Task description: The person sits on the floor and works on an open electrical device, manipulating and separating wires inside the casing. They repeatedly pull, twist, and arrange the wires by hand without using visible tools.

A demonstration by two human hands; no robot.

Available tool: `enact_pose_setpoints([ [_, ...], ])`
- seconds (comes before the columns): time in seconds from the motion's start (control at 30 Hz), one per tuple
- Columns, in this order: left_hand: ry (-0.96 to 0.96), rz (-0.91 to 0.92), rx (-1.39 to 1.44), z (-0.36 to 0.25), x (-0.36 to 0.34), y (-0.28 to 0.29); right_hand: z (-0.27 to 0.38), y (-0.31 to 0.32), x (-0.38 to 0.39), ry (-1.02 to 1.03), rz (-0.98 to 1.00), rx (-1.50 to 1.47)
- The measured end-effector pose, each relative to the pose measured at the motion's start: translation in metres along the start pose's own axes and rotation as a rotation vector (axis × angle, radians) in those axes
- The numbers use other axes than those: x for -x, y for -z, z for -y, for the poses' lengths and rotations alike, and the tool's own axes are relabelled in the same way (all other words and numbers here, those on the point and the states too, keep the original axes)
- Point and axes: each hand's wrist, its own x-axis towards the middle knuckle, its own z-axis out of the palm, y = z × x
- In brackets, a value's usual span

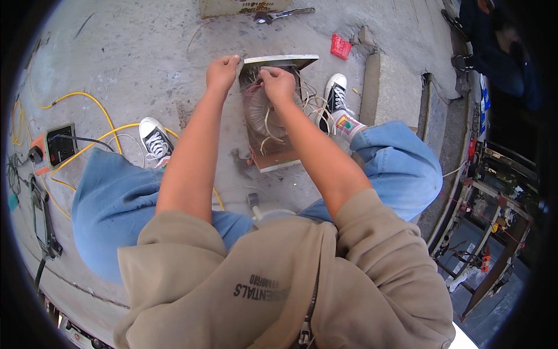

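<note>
A toroidal transformer (260, 113) wound in clear-covered coil sits in an open metal housing on the ground between my feet. Pale loose wires (317, 107) spill from its right side, and thin red wires (252, 91) lie near its top. My left hand (221, 74) is closed in a pinch beside the upper left corner of the housing's end panel (282, 59); what it pinches is too small to make out. Over the top of the transformer, my right hand (278, 85) has its fingertips pressed together among the wires, and its grip is partly hidden.
A wrench (285, 14) lies beyond the housing, near a metal box (241, 7). A red packet (340, 46) and a concrete block (392, 90) are at right. A hammer (239, 160) lies near the housing. Yellow cable (96, 100) and an orange-black unit (53, 148) occupy the left.
</note>
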Motion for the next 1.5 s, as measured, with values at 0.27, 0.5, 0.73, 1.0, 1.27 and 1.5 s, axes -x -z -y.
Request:
enact_pose_setpoints([
  [0.27, 0.002, 0.115, 0.268, -0.009, 0.01, -0.003, -0.004, -0.018, -0.001, -0.009, -0.212, 0.225],
  [0.5, 0.093, 0.134, 0.336, -0.011, 0.009, -0.004, -0.016, -0.023, -0.001, -0.238, -0.166, -0.033],
  [0.73, 0.128, 0.155, 0.37, -0.01, 0.007, -0.002, 0.015, -0.029, 0.001, -0.488, -0.096, -0.369],
  [1.0, 0.146, 0.156, 0.439, -0.006, 0.007, -0.007, 0.016, -0.015, -0.01, -0.606, -0.073, -0.64],
  [1.27, 0.11, 0.151, 0.403, 0.0, 0.004, -0.009, 0.012, -0.013, -0.012, -0.48, -0.043, -0.311],
  [1.5, 0.108, 0.14, 0.441, 0.003, 0.004, -0.011, 0.006, -0.006, -0.006, -0.399, 0.059, -0.367],
])
